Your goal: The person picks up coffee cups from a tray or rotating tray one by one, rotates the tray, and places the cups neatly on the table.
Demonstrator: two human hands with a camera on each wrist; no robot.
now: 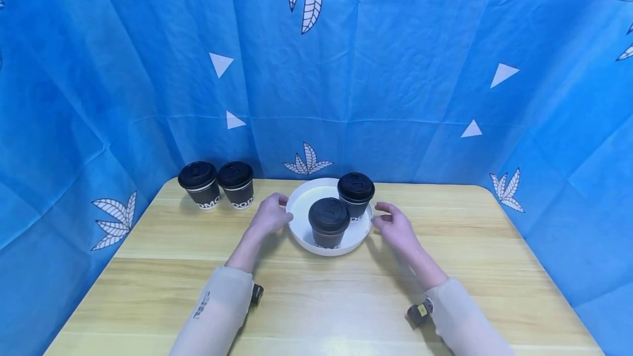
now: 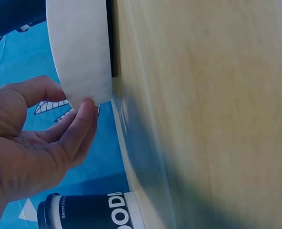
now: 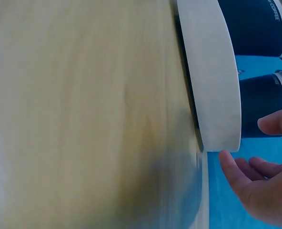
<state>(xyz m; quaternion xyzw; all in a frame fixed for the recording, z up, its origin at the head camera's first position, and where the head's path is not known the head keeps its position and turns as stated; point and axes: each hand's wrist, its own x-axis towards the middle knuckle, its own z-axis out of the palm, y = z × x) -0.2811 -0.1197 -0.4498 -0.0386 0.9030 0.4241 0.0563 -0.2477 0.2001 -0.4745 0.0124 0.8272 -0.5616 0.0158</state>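
Observation:
A round white tray (image 1: 300, 210) sits on the table and holds two dark paper cups with black lids, a front cup (image 1: 328, 223) and a rear cup (image 1: 356, 194). At the tray's left side is my left hand (image 1: 269, 214), fingers loosely bent and fingertips right at the wall. In the left wrist view one fingertip overlaps the tray wall (image 2: 81, 52), while another finger's end is hidden behind it. On the opposite side, my right hand (image 1: 395, 227) is spread beside the tray. The right wrist view has one fingertip at the wall's edge and another digit overlapping a cup (image 3: 260, 105).
Two more lidded cups stand at the table's back left, an outer cup (image 1: 199, 184) and an inner cup (image 1: 236, 184), the latter near my left hand. The wooden table (image 1: 316, 301) ends at a blue printed curtain (image 1: 415, 70), which also hangs along both sides.

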